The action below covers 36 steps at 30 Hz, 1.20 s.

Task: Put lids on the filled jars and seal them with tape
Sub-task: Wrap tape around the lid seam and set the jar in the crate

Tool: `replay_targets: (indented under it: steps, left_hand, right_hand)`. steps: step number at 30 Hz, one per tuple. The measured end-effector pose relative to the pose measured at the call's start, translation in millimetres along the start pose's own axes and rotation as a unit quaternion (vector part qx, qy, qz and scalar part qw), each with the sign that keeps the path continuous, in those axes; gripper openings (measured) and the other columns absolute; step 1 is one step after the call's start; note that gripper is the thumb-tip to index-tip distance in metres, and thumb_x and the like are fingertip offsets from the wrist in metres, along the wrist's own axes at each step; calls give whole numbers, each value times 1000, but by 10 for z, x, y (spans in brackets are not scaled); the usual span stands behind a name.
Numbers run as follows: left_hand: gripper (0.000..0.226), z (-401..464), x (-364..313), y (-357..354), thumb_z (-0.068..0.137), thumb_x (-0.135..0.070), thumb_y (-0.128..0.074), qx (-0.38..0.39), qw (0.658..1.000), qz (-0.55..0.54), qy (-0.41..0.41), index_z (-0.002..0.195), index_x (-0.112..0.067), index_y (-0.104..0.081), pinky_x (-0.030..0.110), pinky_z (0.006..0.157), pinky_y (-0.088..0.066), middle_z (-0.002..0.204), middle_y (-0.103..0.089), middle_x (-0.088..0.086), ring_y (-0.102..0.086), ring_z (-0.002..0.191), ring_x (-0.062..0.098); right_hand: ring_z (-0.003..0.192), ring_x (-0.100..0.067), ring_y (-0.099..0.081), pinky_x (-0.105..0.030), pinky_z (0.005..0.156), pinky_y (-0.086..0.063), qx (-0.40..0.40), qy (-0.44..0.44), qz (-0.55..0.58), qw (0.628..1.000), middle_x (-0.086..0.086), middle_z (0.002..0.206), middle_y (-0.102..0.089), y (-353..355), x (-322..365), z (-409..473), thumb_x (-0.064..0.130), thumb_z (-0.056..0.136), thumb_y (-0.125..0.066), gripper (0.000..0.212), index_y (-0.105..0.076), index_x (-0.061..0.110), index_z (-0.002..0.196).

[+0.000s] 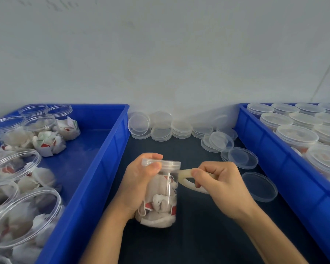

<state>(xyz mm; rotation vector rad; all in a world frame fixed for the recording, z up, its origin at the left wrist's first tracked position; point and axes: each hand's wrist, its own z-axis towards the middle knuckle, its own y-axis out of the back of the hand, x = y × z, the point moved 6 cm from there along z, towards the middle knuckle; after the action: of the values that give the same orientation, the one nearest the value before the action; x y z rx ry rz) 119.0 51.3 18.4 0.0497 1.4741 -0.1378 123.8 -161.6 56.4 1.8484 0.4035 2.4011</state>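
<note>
The left hand [139, 184] held the jar [159, 195] steady by its lid [161, 163], while the right hand [220, 184] pinched the tape roll [187, 181] close beside it, ready to seal.

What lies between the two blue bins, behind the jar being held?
In the head view, loose clear lids lie stacked on the dark table between the left blue bin and right blue bin, behind the jar.
</note>
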Motion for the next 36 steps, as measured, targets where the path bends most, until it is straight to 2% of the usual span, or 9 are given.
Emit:
replay_targets:
  steps: [1, 2, 5, 13, 16, 19, 24, 30, 36]
  left_hand:
    - [55, 6, 22, -12, 83, -63, -60, 13, 993, -107, 43, 104, -12, -68, 27, 68, -40, 92, -60, 9, -59, 78, 30]
    - [63, 32, 59, 14, 85, -66, -56, 6, 979, -190, 69, 105, -8, -73, 33, 75, -52, 93, -63, 13, -63, 79, 30]
    - [86, 26, 80, 24, 74, -76, -67, 9, 974, -220, 56, 112, -1, -79, 45, 78, -63, 104, -74, 24, -74, 88, 34]
    - [126, 14, 99, -93, 49, -76, -93, -21, 984, -163, 66, 136, 7, -56, 47, 74, -60, 113, -60, 44, -67, 88, 42]
    - [116, 39, 91, -58, 43, -76, -95, -58, 989, -126, 45, 131, -6, -62, 57, 85, -55, 115, -66, 36, -65, 94, 46]
    - [95, 46, 81, -59, 54, -64, -94, -72, 993, -94, 25, 129, -13, -63, 62, 90, -59, 117, -73, 28, -72, 103, 50]
    - [73, 43, 16, -39, 66, -62, -81, -87, 996, 1, -12, 125, -21, -67, 36, 78, -63, 104, -79, 7, -77, 95, 29]
    - [66, 42, -87, -26, 68, -67, -76, -78, 993, 84, -39, 130, -48, -64, 28, 85, -62, 114, -74, -15, -74, 103, 12]
    - [61, 25, -119, -128, 69, -63, -70, -87, 989, 108, -57, 115, -24, -60, 21, 67, -57, 95, -70, -11, -72, 82, 9]
  right_hand:
    - [49, -12, -28, -29, 52, -27, -29, -14, 69, 997, 0, 49, -35, 89, -36, 22, 21, 92, -63, 43, -55, 9, 52]
    - [47, -14, -25, -33, 54, -26, -63, -26, 131, 989, 0, 46, -32, 204, -85, 47, 13, 95, -59, 46, -54, 14, 50]
    - [46, -16, -22, -38, 55, -23, -92, -24, 211, 973, -1, 45, -26, 350, -159, 60, 9, 102, -49, 53, -55, 15, 50]
    - [57, -15, -38, -25, 56, -36, -54, 43, 6, 998, -24, 65, -43, 103, -158, 29, 66, 90, -67, 74, -58, -6, 72]
    - [50, -9, -42, -26, 51, -40, -52, 101, -161, 980, -1, 55, -47, 7, -201, 3, 64, 92, -61, 59, -58, 10, 68]
    - [54, -17, -50, -29, 54, -41, -56, 169, -379, 908, 8, 57, -52, -133, -233, -2, 61, 93, -51, 49, -53, 21, 65]
    - [62, -11, -39, -35, 82, -46, -4, 179, -486, 856, 13, 53, -41, -258, -421, 69, 56, 90, -44, 44, -38, 27, 58]
    - [51, -14, -29, -37, 74, -42, 11, 114, -554, 824, 8, 49, -32, -320, -480, 78, 56, 87, -41, 48, -30, 24, 53]
    - [60, -17, -34, -38, 71, -42, 12, 131, -545, 828, 9, 56, -46, -381, -453, 46, 51, 92, -31, 39, -37, 28, 61]
